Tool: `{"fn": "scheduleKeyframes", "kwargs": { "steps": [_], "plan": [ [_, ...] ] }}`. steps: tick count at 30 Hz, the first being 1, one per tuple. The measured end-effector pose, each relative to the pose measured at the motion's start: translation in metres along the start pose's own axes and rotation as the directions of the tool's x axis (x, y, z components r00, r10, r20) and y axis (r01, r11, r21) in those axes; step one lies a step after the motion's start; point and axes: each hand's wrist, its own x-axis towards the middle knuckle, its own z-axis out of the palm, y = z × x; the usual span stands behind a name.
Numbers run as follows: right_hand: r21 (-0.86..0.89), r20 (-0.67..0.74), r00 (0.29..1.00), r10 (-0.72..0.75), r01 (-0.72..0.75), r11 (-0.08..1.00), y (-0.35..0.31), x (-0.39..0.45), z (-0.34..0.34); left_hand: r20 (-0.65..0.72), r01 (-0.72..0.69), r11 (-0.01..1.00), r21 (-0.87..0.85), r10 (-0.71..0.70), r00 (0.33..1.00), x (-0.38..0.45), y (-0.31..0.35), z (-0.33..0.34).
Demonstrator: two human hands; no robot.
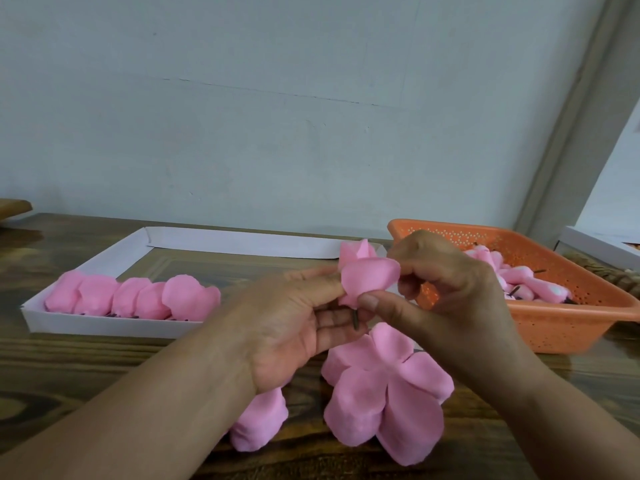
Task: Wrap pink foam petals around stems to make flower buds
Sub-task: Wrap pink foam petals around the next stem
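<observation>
L hand (pixel 298 320): fingers curled under bud (pixel 367 280), holding it w/ stem (pixel 355 319) poking down.
R hand (pixel 446 292): thumb + fingers pinch bud's petal.
Bud: above table (pixel 104 368), between tray (pixel 104 329) & basket (pixel 571 327).
Petals (pixel 384 393): loose on table below hands.

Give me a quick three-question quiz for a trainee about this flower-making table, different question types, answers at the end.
1. True or false: both hands hold the pink bud being wrapped.
2. Multiple choice: the finished buds lined up on the left lie in a) an orange basket b) a white tray c) a glass bowl.
3. Fill in: the loose petal sheet lies on the ____ table.

Key: 1 true, left hand and right hand. 2 b, the white tray. 3 wooden.
</observation>
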Motion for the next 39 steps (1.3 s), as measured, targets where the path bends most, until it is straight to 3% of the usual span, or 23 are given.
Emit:
{"fn": "scheduleKeyframes", "kwargs": {
  "steps": [6,11,15,20,24,39],
  "plan": [
    [0.136,-0.026,0.993,0.114,-0.109,0.985,-0.001,-0.001,0.004,0.003,0.010,1.000,-0.008,-0.010,1.000,-0.001,-0.001,0.002],
    [0.153,-0.024,0.988,0.154,-0.148,0.977,-0.003,-0.001,0.005,0.000,0.016,0.999,-0.034,-0.016,1.000,-0.003,-0.001,0.002],
    [-0.010,-0.021,1.000,0.015,-0.016,1.000,-0.005,0.001,-0.002,0.021,0.023,1.000,0.008,-0.023,1.000,-0.005,0.000,0.001],
    [-0.089,0.137,0.988,-0.077,0.090,0.992,-0.004,0.004,-0.016,0.113,0.071,0.993,0.091,-0.082,0.990,-0.008,0.000,0.001],
    [-0.073,0.247,0.969,-0.020,0.040,0.997,-0.007,0.006,-0.022,0.143,0.060,0.989,0.136,-0.080,0.986,-0.008,-0.001,0.000],
    [-0.036,0.277,0.953,0.126,-0.121,0.992,-0.002,0.006,-0.021,0.139,0.017,0.982,0.188,-0.044,0.989,-0.008,-0.005,0.000]
  ]
}}
